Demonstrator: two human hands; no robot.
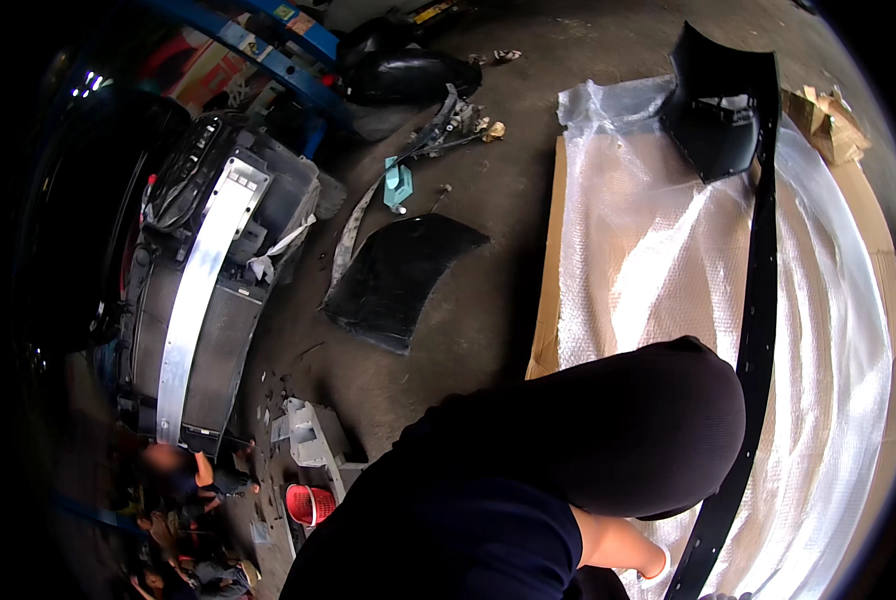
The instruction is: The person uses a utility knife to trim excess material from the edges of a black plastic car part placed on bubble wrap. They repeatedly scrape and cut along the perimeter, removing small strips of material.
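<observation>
Left hand: nearer one, beyond your bare forearm (616,541) and white wrist cuff (658,567), hidden; can't tell whether gripping or loose
Right hand: not in your view
Long black curved plastic panel (758,290): just right of your left wrist, long axis running away from you, leaning slightly right
Clear bubble wrap (608,230): beneath panel
Flared end (700,135): farthest from you, spreading left

The person wears a dark navy top (438,545), plain over the part that shows, with a short sleeve (548,530) ending in a simple, unadorned edge that leaves the forearm bare. The trouser leg (608,430) is near-black with a faint brownish-purple cast, its matte cloth smooth and broadly rounded. At the wrist shows a narrow white band (658,566), perhaps a glove's cuff, though the view there is poor.
</observation>
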